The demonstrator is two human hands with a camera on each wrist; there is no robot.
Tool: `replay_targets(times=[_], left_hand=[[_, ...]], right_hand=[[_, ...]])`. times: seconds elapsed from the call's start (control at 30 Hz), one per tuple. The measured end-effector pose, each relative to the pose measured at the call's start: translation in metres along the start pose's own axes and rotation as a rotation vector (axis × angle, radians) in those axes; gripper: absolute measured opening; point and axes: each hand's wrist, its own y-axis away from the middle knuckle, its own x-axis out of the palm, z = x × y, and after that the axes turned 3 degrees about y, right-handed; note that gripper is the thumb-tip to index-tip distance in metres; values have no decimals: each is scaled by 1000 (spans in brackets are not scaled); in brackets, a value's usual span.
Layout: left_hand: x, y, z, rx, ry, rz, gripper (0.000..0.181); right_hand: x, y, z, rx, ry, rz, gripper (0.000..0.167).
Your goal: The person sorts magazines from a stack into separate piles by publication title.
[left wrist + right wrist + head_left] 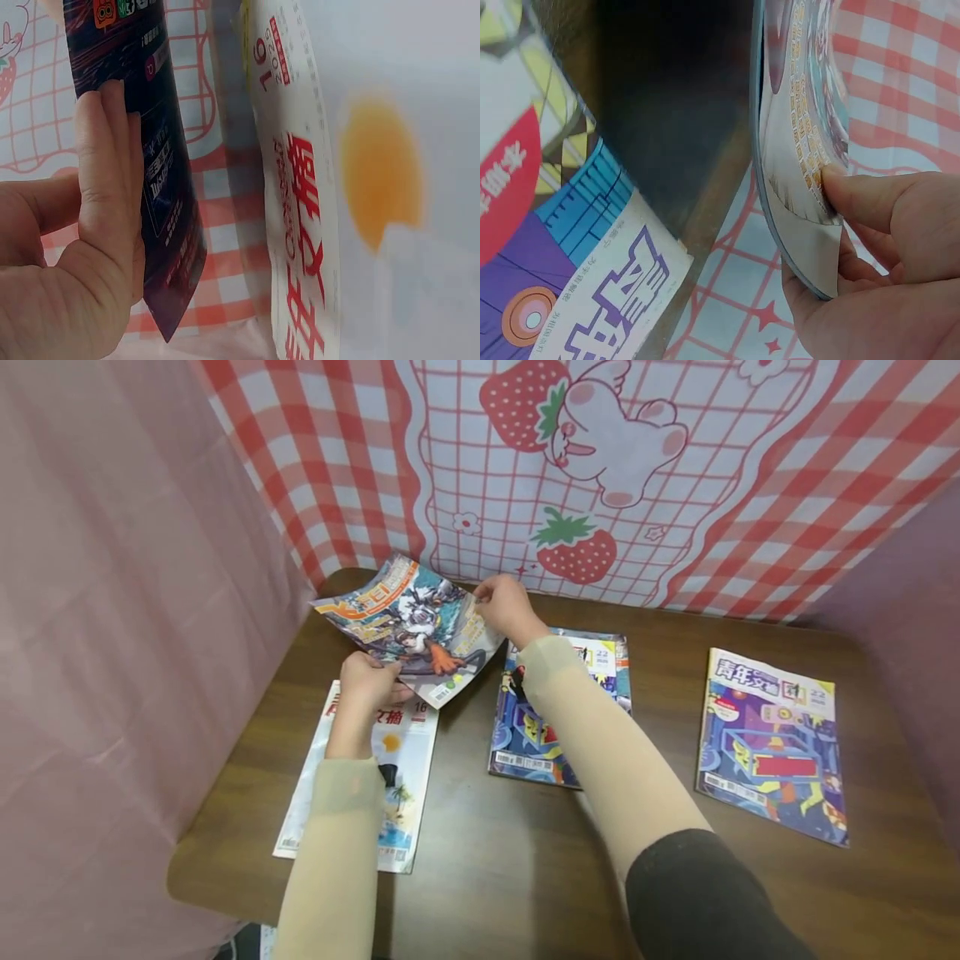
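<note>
A comic-style magazine [423,622] with an orange title is held raised and bent above the back left of the table. My left hand [366,685] pinches its near edge, thumb on the cover; straight fingers lie against its dark back cover [161,150] in the left wrist view. My right hand [510,606] pinches its right edge between thumb and fingers, clear in the right wrist view. Beneath the left hand and forearm lies a white magazine [408,777] with red lettering, partly hidden. Below the right forearm lies a stack of magazines [517,735] with a purple-blue cover on top.
Another purple-blue magazine [772,743] lies alone on the right of the brown wooden table [480,860]. A red checked cloth [337,452] with strawberries hangs along the back edge. Pink curtains [112,610] hang at both sides.
</note>
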Motion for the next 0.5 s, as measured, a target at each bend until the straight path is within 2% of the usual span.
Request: replay_targets(times=[0.23,0.5], left_hand=[[10,-9,-3,-18,23,-20,23],[10,-17,-6,-31,17,-48,23]], right_hand=[[-1,-10,-8,5,-12,9,21],[4,-21,-10,-17,-4,1,19]])
